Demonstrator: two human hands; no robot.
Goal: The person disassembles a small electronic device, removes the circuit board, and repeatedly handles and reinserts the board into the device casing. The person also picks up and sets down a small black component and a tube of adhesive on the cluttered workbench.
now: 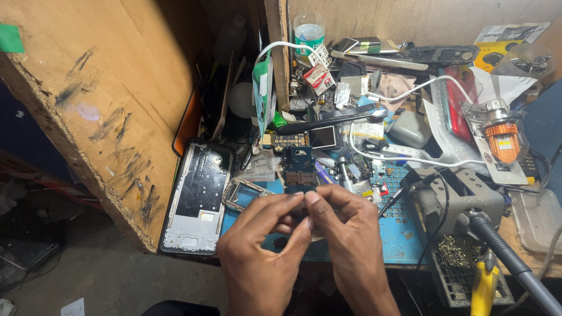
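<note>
My left hand (pixel 263 246) and my right hand (pixel 345 234) meet at the fingertips over the front of a blue work mat (pixel 398 234). Together they pinch a small blue circuit board (pixel 300 169) that stands up above my thumbs. Only the board's top half shows; the rest is hidden behind my fingers. A bare metal phone frame (pixel 240 193) lies just left of my left hand. An opened phone body (pixel 198 199) with a black and silver inside leans against a wooden panel further left.
A soldering iron stand (pixel 462 202) with brass wool and a yellow-handled tool (pixel 485 287) sits at the right. Cluttered parts, a white cable (pixel 410 159), a red phone (pixel 459 111) and a packaged orange bulb (pixel 501 137) fill the back. A wooden board (pixel 99 99) leans on the left.
</note>
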